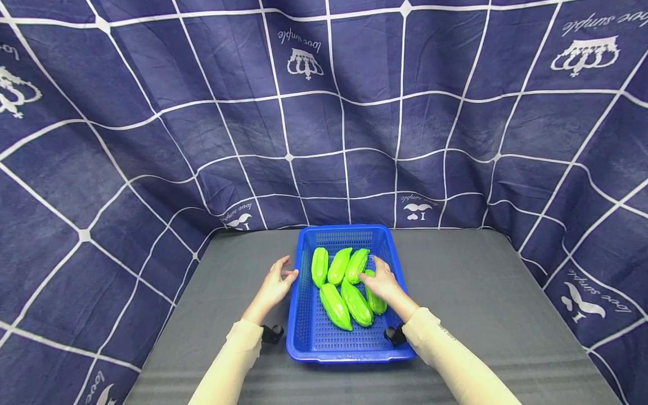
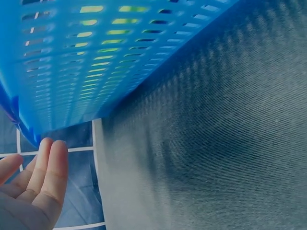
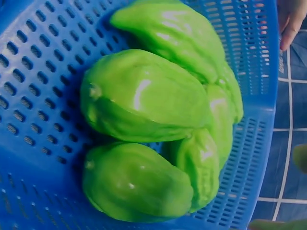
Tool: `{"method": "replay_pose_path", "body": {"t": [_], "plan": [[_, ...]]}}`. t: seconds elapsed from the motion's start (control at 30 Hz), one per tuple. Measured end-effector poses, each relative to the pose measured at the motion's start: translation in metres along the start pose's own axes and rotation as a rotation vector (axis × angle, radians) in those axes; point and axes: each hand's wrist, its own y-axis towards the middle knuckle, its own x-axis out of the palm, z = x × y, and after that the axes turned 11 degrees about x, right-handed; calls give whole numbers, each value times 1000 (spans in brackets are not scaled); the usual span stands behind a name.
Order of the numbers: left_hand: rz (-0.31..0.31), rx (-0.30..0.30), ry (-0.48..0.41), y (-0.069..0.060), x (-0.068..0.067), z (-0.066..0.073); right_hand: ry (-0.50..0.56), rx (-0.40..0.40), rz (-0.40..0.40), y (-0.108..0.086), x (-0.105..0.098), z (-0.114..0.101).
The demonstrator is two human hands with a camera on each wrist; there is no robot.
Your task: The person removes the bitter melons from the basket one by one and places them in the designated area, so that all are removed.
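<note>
Probably a makeshift booth: checked cloth [image 1: 372, 129] flanks a grey tabletop [image 1: 466, 292].

Six glossy green vegetables [image 1: 356, 304], all on their sides in the upright, blue perforated basket [image 1: 349, 357]! Three line up far, two lie nearer, and one, partly hidden, seemingly slants at right.

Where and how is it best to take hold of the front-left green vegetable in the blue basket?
The front-left vegetable is probably best gripped round its thick middle, from above: it lies along the basket floor, and its near end tapers. Bare floor on its left leaves room; a neighbouring vegetable crowds its right.
</note>
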Motion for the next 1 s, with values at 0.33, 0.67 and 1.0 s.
{"method": "replay_pose_path", "body": {"t": [0.33, 0.67, 1.0], "plan": [[-1, -36, -19, -7, 3, -2, -84, 17, -25, 2, 8, 12], [-11, -49, -44, -11, 8, -3, -203, 7, 36, -1, 15, 16], [10, -29, -93, -14, 9, -4, -334, 32, 108, -3, 25, 14]]}}
